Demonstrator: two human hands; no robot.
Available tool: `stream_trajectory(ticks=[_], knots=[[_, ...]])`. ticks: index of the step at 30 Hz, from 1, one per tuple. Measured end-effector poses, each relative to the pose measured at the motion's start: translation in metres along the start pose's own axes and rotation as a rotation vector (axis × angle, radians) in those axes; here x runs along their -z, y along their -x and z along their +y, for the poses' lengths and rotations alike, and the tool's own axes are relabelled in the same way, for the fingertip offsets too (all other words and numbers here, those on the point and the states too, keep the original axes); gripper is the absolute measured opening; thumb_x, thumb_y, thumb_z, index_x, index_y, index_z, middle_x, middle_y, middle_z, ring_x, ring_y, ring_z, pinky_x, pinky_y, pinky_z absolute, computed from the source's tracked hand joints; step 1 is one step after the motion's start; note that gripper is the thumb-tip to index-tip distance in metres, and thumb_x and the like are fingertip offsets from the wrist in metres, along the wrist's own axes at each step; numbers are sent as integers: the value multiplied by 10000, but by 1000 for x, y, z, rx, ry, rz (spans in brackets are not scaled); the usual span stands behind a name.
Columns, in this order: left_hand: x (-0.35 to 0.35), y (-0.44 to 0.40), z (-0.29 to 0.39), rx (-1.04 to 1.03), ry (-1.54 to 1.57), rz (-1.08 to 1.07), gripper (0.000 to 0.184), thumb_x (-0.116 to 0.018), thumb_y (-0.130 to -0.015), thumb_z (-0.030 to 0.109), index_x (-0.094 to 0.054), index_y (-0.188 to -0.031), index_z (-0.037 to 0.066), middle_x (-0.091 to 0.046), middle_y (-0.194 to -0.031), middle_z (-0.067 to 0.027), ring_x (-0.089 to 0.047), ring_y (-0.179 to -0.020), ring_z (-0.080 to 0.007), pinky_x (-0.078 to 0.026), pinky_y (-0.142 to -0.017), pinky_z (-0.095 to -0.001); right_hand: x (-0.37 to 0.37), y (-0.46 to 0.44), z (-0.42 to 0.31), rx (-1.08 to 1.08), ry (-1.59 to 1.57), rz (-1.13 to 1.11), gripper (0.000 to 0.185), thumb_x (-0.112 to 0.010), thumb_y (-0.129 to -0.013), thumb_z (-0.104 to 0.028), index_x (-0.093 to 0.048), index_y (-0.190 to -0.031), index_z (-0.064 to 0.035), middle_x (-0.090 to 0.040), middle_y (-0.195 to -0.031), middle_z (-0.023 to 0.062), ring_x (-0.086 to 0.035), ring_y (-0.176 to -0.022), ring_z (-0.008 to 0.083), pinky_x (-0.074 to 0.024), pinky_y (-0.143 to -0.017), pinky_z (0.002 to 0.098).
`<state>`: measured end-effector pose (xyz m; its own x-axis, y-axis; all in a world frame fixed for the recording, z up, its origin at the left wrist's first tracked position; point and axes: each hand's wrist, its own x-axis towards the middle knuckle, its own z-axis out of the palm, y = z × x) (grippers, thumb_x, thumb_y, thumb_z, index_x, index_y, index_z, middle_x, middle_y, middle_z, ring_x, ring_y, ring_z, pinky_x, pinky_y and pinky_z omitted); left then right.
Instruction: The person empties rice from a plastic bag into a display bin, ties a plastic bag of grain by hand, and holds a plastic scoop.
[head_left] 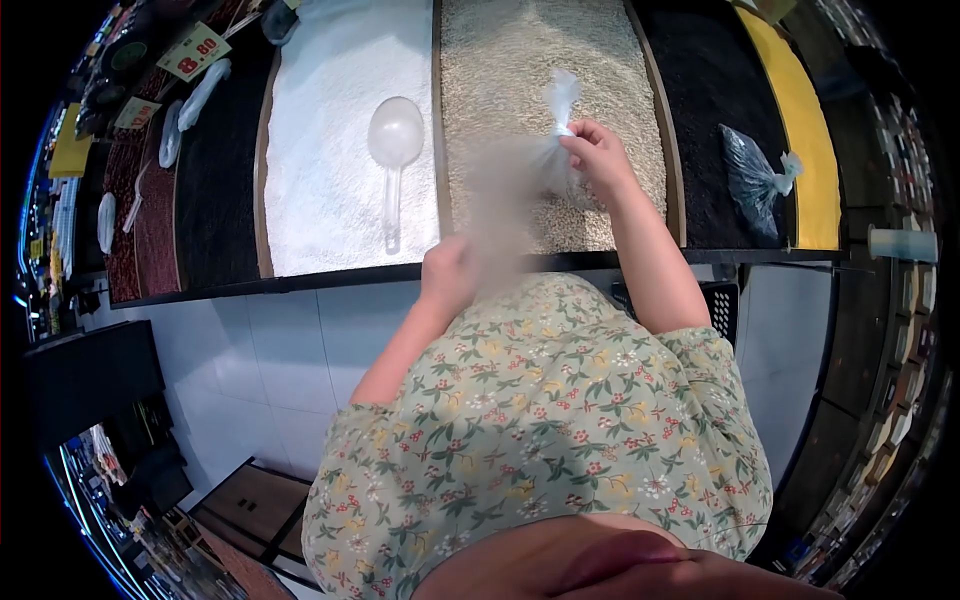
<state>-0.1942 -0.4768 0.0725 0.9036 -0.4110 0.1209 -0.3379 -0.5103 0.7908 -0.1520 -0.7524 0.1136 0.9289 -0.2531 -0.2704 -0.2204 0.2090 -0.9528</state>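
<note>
My right hand (598, 160) pinches the twisted neck of a clear plastic bag (563, 100) above the bin of beige grain (540, 50). The bag's lower part is partly hidden by a grey blurred patch. My left hand (447, 272) is curled at the bin's front edge, beside that same patch; what it holds, if anything, is hidden. A clear plastic scoop (396, 132) lies on the white grain (330, 140) to the left, handle toward me.
On the black grain (700, 100) at the right lies a knotted bag of dark contents (752, 182), beside a yellow strip (800, 150). Price signs (193, 51) and dark red beans (150, 250) are at the left. The display's dark front edge (350, 280) runs before my body.
</note>
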Motion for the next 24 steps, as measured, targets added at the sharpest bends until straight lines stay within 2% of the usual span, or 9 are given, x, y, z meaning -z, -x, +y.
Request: stream_trajectory(ticks=[6, 8, 10, 12, 14, 17, 21, 23, 24], knots=[[15, -57, 64, -295, 174, 141, 168, -632, -751, 15, -633, -920, 23, -611, -926, -106, -583, -795, -166, -453, -682, -256, -9, 36, -36, 117, -160, -15, 108, -635, -781, -94, -575, -861, -54, -535, -709, -42, -463, -602, 35, -370, -555, 182], [24, -75, 101, -619, 61, 223, 181, -629, -747, 19, -610, -927, 16, -593, -972, -108, -584, -868, -212, -448, -738, -286, -11, 48, -43, 262, -74, -98, 113, -636, -780, -93, -573, -862, -49, -541, -728, -43, -488, -640, 42, -379, -565, 179], [33, -87, 130, -638, -81, 138, 198, -633, -748, 31, -587, -941, 21, -592, -957, -104, -587, -876, -217, -448, -751, -292, -11, 55, -37, 319, -57, -121, 137, -638, -778, -99, -574, -875, -26, -560, -788, -8, -517, -679, 71, -417, -578, 196], [29, -90, 136, -655, -225, 54, 218, -637, -750, 44, -565, -955, 26, -590, -942, -100, -589, -884, -222, -447, -764, -299, -20, 67, -36, 527, 251, -70, 162, -637, -769, -100, -579, -893, -13, -573, -864, 31, -551, -745, 108, -461, -602, 225], [18, -84, 126, -294, 101, -106, 264, -649, -748, 69, -523, -977, 32, -588, -956, -96, -584, -887, -190, -443, -774, -287, -28, 85, -43, 471, 260, -47, 169, -632, -753, -91, -585, -892, -7, -576, -896, 69, -575, -785, 152, -486, -618, 253], [13, -78, 120, -281, 80, -141, 280, -667, -740, 76, -502, -961, 21, -595, -964, -89, -575, -870, -147, -444, -764, -266, -25, 94, -39, 508, 556, -14, 196, -626, -722, -84, -583, -900, -14, -584, -875, 113, -590, -792, 224, -488, -656, 307], [19, -75, 132, -139, 196, -230, 287, -676, -744, 72, -524, -975, -6, -600, -946, -72, -565, -844, -116, -447, -753, -250, -26, 97, -27, 504, 599, -17, 187, -610, -729, -82, -581, -905, -26, -587, -816, 107, -590, -783, 228, -479, -673, 320], [23, -73, 138, -6, 188, -319, 289, -669, -757, 65, -560, -1010, -22, -611, -925, -59, -561, -851, -110, -448, -763, -247, -26, 98, -22, 502, 550, -18, 114, -583, -761, 5, -565, -873, -8, -586, -813, 51, -574, -778, 123, -480, -670, 257], [22, -73, 138, -7, 187, -320, 289, -669, -757, 65, -560, -1010, -22, -611, -925, -59, -561, -851, -110, -448, -763, -247, -27, 99, -21, 502, 549, -17, 114, -583, -761, 5, -565, -873, -8, -586, -813, 51, -574, -778, 123, -480, -670, 257]])
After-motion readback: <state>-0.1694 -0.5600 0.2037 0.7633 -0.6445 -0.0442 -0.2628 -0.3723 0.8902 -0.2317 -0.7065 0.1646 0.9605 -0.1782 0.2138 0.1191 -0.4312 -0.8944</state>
